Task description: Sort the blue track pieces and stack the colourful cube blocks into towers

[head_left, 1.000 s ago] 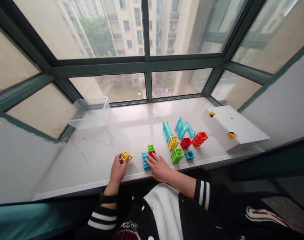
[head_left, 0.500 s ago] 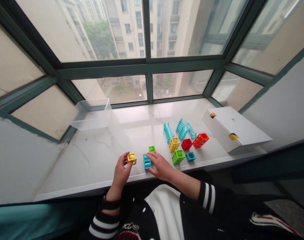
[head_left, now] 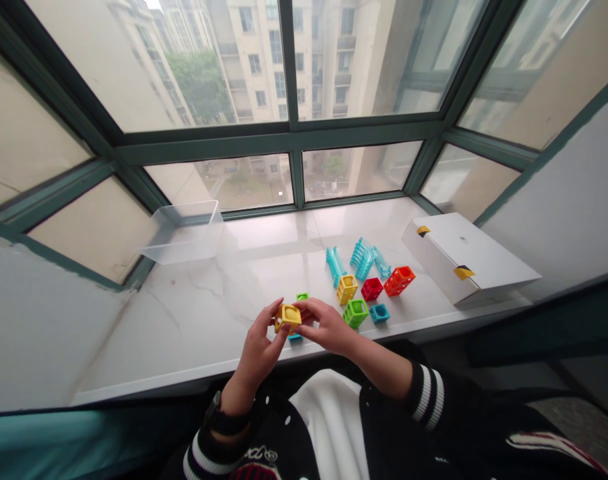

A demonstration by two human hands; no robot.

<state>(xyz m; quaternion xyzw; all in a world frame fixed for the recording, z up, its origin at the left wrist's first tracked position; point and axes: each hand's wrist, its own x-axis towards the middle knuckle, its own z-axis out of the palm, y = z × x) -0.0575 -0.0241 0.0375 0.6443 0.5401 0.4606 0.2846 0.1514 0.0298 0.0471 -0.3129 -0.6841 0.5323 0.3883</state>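
Note:
A yellow block (head_left: 288,317) with an open frame is held up between both hands. My left hand (head_left: 262,340) grips its left side, thumb in front. The fingers of my right hand (head_left: 327,325) are closed on its right side. Below and behind it, a blue block (head_left: 295,337) is mostly hidden, and a bit of a green block (head_left: 303,296) peeks out above my right fingers. To the right of my right hand stand a taller green block (head_left: 355,313) and a small blue block (head_left: 379,313).
Behind these stand a yellow block (head_left: 347,289), a red block (head_left: 372,289) and an orange-red block (head_left: 400,281). Clear blue track pieces (head_left: 363,259) lie farther back. A white box (head_left: 477,257) sits at the right, a clear plastic tub (head_left: 184,233) at the back left, near the window.
My left hand has moved right with the yellow block, now over the blue block. My right hand has left the blue block and taken hold of the yellow one.

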